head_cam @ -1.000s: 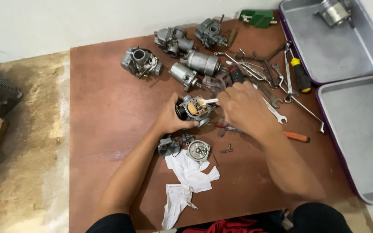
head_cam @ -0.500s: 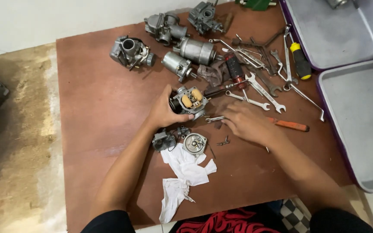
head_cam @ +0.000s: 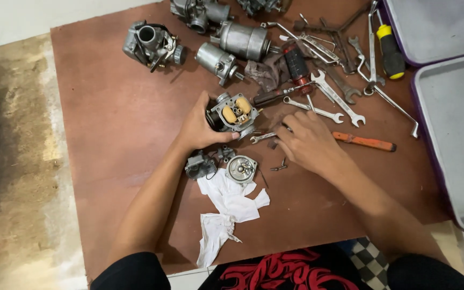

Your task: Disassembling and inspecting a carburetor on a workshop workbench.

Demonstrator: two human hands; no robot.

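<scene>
My left hand grips an open carburetor body with two yellow floats showing, held on the brown board. My right hand rests palm down on the board just right of it, fingers curled over a small spanner; whether it grips the spanner is hidden. Below the carburetor lie a round float bowl, a small grey part and a white rag. A few small screws lie beside my right hand.
More carburetors and two cylindrical motors stand at the board's far side. Spanners, a red-handled screwdriver, an orange-handled tool and a yellow-handled screwdriver lie to the right. Two grey trays sit at the right edge.
My right hand has left the top of the carburetor and come down onto the board to its right. The left hand stays on the carburetor. The camera has tilted downward.
</scene>
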